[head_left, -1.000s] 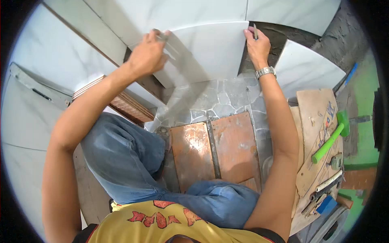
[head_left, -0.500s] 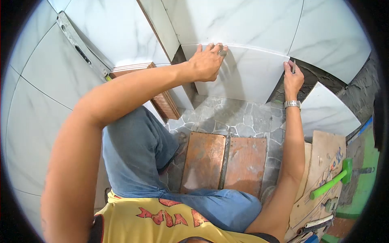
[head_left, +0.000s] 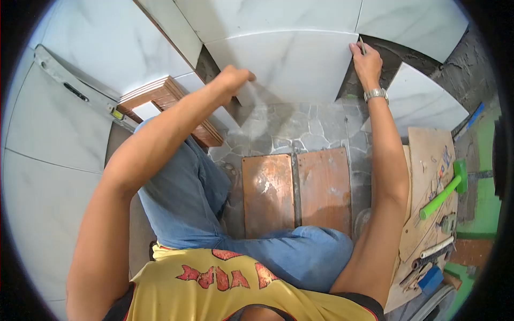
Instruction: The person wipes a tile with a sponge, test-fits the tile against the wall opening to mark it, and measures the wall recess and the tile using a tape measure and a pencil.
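A white, grey-veined wall tile (head_left: 292, 67) stands upright below the upper row of tiles (head_left: 278, 15), its bottom edge close to the stone-patterned floor. My right hand (head_left: 367, 61) is at its upper right corner, closed around a thin, pencil-like stick (head_left: 363, 46) that points upward. My left hand (head_left: 234, 80) hovers in front of the tile's left part, fingers curled together and slightly blurred; anything inside them is hidden.
A spirit level (head_left: 77, 88) leans at the left beside stacked tiles (head_left: 168, 99). A cut tile piece (head_left: 420, 101) leans at the right. Two brown boards (head_left: 267, 198) lie on the floor. Cardboard (head_left: 428, 144) holds a green mallet (head_left: 444, 195) and other tools.
My left hand has come off the tile's top edge and moved left and down, its fingers now curled. My right hand stays at the tile's corner. The whole view has shifted.
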The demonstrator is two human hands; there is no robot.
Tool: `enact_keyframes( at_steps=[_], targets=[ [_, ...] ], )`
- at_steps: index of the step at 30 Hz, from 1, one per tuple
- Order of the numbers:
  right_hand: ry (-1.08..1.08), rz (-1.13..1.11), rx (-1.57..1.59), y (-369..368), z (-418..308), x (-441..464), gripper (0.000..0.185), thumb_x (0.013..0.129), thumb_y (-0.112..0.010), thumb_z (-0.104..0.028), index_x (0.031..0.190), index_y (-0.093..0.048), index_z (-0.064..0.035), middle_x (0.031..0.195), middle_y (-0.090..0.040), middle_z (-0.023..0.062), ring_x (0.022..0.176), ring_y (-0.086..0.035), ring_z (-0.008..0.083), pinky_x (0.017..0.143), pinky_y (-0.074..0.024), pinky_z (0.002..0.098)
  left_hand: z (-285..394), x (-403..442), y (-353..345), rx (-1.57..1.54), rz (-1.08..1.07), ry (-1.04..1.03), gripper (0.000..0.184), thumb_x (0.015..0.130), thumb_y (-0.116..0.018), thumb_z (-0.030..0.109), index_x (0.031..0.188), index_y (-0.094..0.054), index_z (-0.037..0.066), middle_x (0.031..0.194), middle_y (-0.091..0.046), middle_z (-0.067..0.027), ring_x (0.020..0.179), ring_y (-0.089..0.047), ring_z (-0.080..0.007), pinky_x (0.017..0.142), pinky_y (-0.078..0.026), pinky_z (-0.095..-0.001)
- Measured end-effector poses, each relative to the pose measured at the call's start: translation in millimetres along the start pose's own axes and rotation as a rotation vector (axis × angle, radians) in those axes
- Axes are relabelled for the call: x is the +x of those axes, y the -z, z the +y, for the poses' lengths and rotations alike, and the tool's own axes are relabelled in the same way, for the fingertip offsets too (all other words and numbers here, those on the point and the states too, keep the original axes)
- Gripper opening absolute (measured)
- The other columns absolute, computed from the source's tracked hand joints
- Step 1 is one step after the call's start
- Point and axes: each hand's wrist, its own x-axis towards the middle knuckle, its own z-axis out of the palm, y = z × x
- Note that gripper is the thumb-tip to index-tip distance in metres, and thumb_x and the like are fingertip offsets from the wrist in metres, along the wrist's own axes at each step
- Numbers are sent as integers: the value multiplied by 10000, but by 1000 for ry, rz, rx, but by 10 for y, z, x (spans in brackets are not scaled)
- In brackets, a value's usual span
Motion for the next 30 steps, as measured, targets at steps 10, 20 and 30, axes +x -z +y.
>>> enact_keyframes(
  at_steps=[10,20,30],
  targets=[
    [-99,-112,-74,46,18,37,379,887,-658,-466,1108,-748,-171,1017,-734,173,973,-681,408,848,-532,482,-133,348,96,-410,330,-24,711,813,-716,198,1374,-441,-141,1476,-412,-309,1358,-412,-438,1108,-341,-530],
    [-94,-66,-71,135,-122,2,309,894,-656,-380,986,-735,-95,929,-716,214,918,-664,439,790,-521,501,-174,514,98,-365,415,-63,637,894,-667,262,1327,-489,-169,1409,-517,-269,1293,-500,-338,1084,-378,-422],
    [-153,-12,-64,193,-179,10,309,869,-699,-362,971,-747,-74,909,-712,242,912,-675,444,795,-525,501,-260,710,108,-342,415,-105,637,946,-595,300,1303,-472,-213,1362,-536,-317,1239,-568,-381,979,-476,-477]
  ],
)
